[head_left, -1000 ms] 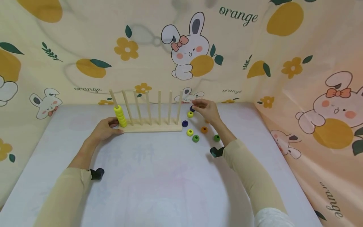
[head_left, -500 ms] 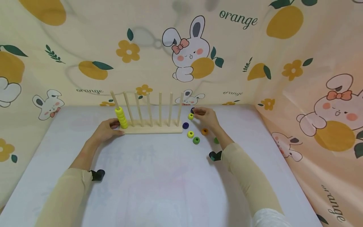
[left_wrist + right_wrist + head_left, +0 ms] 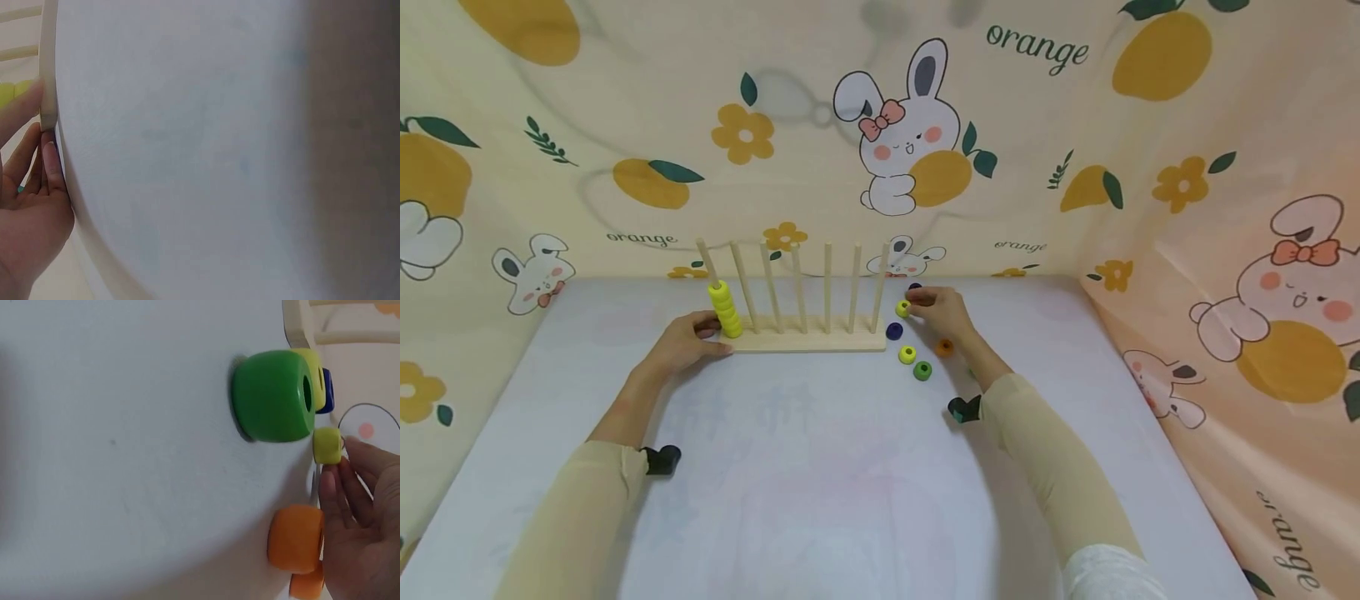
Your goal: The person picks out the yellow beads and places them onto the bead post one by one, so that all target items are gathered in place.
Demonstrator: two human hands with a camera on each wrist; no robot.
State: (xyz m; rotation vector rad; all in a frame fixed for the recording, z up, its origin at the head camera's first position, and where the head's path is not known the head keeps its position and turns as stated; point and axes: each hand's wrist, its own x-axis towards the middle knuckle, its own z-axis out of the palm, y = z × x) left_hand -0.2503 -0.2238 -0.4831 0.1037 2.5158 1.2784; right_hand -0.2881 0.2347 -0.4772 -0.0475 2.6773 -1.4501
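Note:
A wooden peg rack [image 3: 805,342] with a row of upright pegs stands near the back of the table. Several yellow beads [image 3: 726,310] are stacked on its leftmost peg. My left hand [image 3: 685,340] grips the left end of the rack's base, thumb at the front edge. Right of the rack, my right hand [image 3: 943,312] pinches a loose yellow bead [image 3: 327,445] by thumb and fingertips, low at the table. Just behind those fingers lies a dark blue bead [image 3: 915,287], partly hidden.
Loose beads lie around the right hand: dark blue [image 3: 894,332], yellow [image 3: 907,355], green [image 3: 922,371] and orange [image 3: 944,347]. Another orange bead [image 3: 307,582] shows in the right wrist view. A patterned cloth [image 3: 805,192] hangs close behind the rack.
My right hand has come down from the dark blue bead to the yellow one in front of it, which has shifted slightly left. The left hand stays on the rack.

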